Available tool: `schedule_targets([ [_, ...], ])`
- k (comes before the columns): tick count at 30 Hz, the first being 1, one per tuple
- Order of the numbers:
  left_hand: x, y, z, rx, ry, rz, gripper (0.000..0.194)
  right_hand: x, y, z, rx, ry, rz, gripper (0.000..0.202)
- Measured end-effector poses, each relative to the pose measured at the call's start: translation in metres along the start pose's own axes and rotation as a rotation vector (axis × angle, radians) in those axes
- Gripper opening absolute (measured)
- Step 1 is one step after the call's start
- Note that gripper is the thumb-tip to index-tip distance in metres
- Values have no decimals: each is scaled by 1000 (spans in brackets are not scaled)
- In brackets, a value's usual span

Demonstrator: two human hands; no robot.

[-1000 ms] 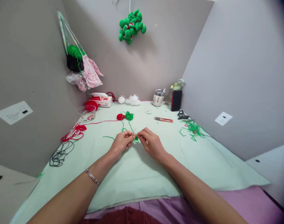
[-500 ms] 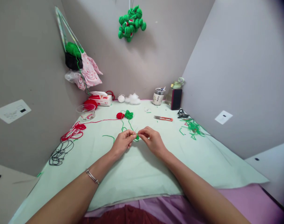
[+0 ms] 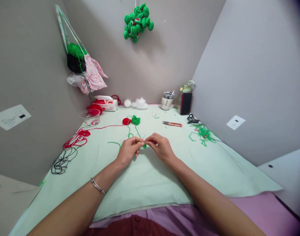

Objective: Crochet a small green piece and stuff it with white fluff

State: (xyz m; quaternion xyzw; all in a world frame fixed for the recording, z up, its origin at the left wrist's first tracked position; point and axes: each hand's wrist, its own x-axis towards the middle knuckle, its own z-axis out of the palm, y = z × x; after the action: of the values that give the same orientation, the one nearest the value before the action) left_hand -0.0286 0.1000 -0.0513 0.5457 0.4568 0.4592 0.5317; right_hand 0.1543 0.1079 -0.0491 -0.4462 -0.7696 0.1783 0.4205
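My left hand [image 3: 129,149] is closed around a thin metal crochet hook [image 3: 143,137], whose shaft juts up past the fingertips; a bit of yellow shows by the thumb. Close against it, my right hand [image 3: 160,146] pinches a small piece of green yarn work [image 3: 144,146], partly hidden by the fingers. The fingertips of both hands nearly meet. Green strands run back from the hands to a small green yarn bundle [image 3: 135,120], beside a red yarn ball [image 3: 126,121]. A loose green yarn end [image 3: 115,143] lies left of my left hand.
Orange-handled thread snips [image 3: 172,124] lie beyond my right hand. Green scraps [image 3: 204,133] and a black claw clip [image 3: 192,119] are at right. Red yarn [image 3: 77,139], black cord [image 3: 63,162] and a clear tub [image 3: 90,118] line the left. A phone [image 3: 186,103] leans at the back.
The hands stay almost in place. The green piece under my right fingertips shows less than before. The whole view has shifted very slightly.
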Motion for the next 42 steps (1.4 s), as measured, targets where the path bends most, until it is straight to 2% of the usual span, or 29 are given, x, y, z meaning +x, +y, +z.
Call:
schedule_targets([
  [13,2,0,-1,-40,-62,-13,28,-1,-11,-1,99,-19,44,8],
  [21,1,7,-1,-157,-138,-125,37,-2,-9,0,119,-18,72,7],
  [28,2,7,-2,-206,-132,-139,37,-1,-12,-1,218,-23,169,3],
  [36,3,6,-4,-249,-142,-155,33,7,-16,-11,458,-42,350,18],
  [42,4,7,-4,-282,-185,-151,19,8,-16,-12,528,-23,408,21],
])
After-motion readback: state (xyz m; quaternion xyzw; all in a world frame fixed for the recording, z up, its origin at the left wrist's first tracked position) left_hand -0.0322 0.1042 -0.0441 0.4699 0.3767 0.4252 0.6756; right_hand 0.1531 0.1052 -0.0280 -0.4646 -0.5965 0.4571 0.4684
